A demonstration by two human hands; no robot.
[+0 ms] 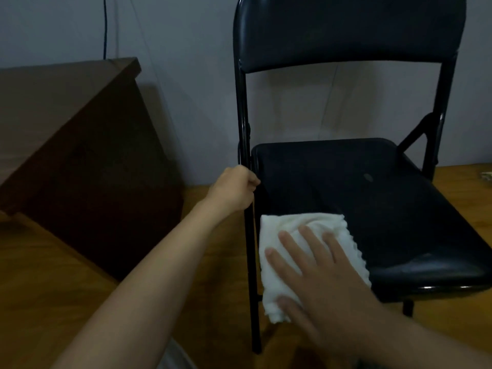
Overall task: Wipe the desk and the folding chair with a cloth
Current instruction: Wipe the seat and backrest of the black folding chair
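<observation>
- The left hand (pixel 234 190) is curled round the left frame tube (pixel 243 115) of the folding chair (pixel 386 198), right beside the seat edge.
- The right hand (pixel 319 267) lies flat, fingers spread, pressing the white cloth (pixel 319 221) onto the front left corner of the seat. The two hands are apart.
- Part of the cloth hangs over the seat's edge, so a sideways stroke could likely drag it off onto the floor (pixel 53 275).
- A hard push could make the chair slide or start to fold. The left hand sits near the seat's joint, so its fingers might get pinched.
- The desk (pixel 66 115) stands to the left, apart from the chair, with nothing touching it.
- Count: one chair, one desk, one cloth, two hands, one cable (pixel 104 27) on the wall.
</observation>
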